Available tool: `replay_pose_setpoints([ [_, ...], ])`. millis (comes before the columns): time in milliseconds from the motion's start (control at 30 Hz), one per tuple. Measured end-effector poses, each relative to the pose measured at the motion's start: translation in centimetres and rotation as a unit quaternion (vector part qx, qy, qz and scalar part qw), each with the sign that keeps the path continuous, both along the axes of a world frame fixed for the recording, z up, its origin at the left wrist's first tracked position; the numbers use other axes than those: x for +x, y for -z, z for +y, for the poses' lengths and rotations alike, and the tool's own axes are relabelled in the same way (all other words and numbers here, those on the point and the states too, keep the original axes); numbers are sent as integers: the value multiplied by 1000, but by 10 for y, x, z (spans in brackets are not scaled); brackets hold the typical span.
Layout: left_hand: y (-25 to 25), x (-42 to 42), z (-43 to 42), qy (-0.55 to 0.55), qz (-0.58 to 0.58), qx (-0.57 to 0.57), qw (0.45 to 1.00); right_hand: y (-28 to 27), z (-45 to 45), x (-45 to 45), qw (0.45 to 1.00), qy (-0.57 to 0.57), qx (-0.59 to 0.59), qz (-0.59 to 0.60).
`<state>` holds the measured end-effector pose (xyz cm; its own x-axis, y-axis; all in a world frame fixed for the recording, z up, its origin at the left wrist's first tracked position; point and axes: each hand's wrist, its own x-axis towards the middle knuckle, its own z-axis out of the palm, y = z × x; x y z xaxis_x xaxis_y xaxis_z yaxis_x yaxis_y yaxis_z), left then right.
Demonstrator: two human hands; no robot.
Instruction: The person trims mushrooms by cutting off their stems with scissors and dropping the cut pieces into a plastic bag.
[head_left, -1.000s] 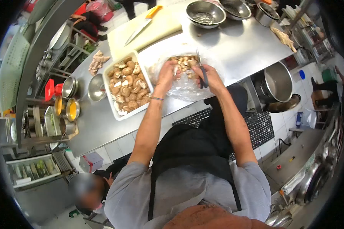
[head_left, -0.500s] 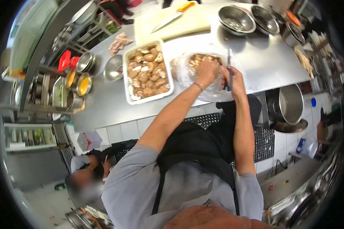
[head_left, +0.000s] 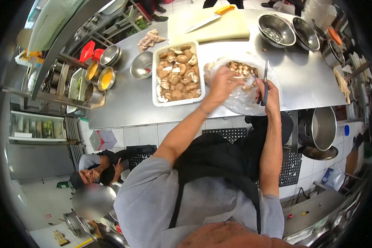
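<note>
Fingers of the left hand (head_left: 223, 86) are partly spread above the plastic bag (head_left: 240, 102), though whether they pinch a piece cannot be told; the right-hand fingers close around the handles of the scissors (head_left: 265, 73), blades directed away from the body, presumably for clearance from the left hand. Cut mushroom pieces (head_left: 244, 69) lie in the bag's open mouth, between and just beyond both sets of fingers, probably for short reach. Farther out, left of the left-hand fingers, the white tray (head_left: 180, 102) contains brown-capped mushrooms (head_left: 178, 78).
</note>
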<state>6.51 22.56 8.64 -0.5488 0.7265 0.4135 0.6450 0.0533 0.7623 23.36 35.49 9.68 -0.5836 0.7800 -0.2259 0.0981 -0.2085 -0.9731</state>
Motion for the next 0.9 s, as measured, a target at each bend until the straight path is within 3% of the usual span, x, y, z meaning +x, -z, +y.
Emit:
replay_pose_setpoints([
  [33,-4,-12,-20,-14,-10,8,1000,0,1,2,1000,3,7,-9],
  [67,-14,-22,-42,-58,81,17,995,1,2,2,999,-15,31,-24],
  [133,-12,-50,-88,-127,131,-57,982,12,10,5,995,-25,81,-61],
  [167,-9,-64,-107,-107,119,-77,984,38,16,-2,992,-7,88,-93],
  [233,-15,-70,-135,-52,151,-222,962,31,10,-2,976,-41,137,-164],
  [267,28,-82,-147,-71,234,-164,956,42,12,-6,948,-44,243,-202],
  [300,16,-73,-146,-54,161,-201,965,43,12,-9,962,-21,230,-143],
  [333,52,-103,-156,-46,160,-197,966,44,11,-11,973,0,217,-81],
  [400,17,-81,-134,-65,412,-255,872,57,16,-18,979,8,201,-13],
  [467,47,-110,-126,-52,458,-213,861,45,18,-16,979,26,189,-77],
  [500,52,-117,-125,-60,458,-246,852,52,16,-22,985,29,144,-92],
  [567,59,-121,-116,-85,455,-320,827,71,18,-30,974,61,199,-89],
  [667,24,-98,-97,7,412,-414,812,72,19,-31,966,81,234,-79],
  [900,-1,-72,-89,-8,354,-456,816,27,19,-11,977,67,192,-67],
])
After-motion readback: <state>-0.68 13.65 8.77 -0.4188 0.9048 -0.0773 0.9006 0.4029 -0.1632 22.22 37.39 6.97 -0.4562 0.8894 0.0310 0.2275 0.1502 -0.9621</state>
